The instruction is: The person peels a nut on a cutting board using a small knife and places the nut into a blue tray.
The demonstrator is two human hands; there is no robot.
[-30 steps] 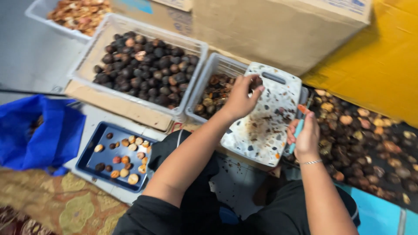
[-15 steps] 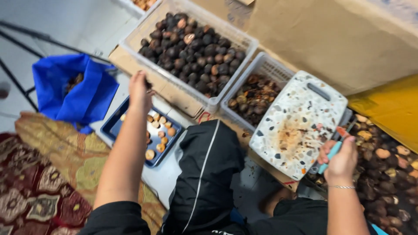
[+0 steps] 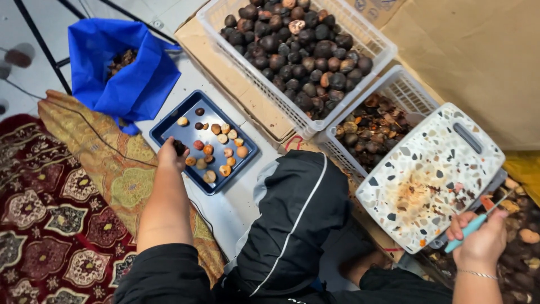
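Observation:
My left hand (image 3: 170, 155) reaches over the near edge of a dark blue tray (image 3: 185, 134) that holds several peeled tan and orange nuts (image 3: 224, 153). A dark round nut (image 3: 179, 147) sits in its fingers. My right hand (image 3: 481, 241) is closed on a knife with a turquoise handle (image 3: 467, 231), beside the lower right corner of a speckled white cutting board (image 3: 433, 169). The board lies tilted across a white basket (image 3: 388, 90) of brown husks. My knee in black trousers (image 3: 298, 208) is between the two hands.
A large white basket (image 3: 225, 34) full of dark round nuts stands at the top. A blue bag (image 3: 121, 73) lies left of the tray. Patterned red and gold rugs (image 3: 50, 214) cover the floor at left. Cardboard (image 3: 484, 50) rises at right, with loose nuts (image 3: 520, 225) below it.
My left hand left the cutting board, swung left and came down onto the blue tray with a dark nut. My right hand stayed by the board with the knife.

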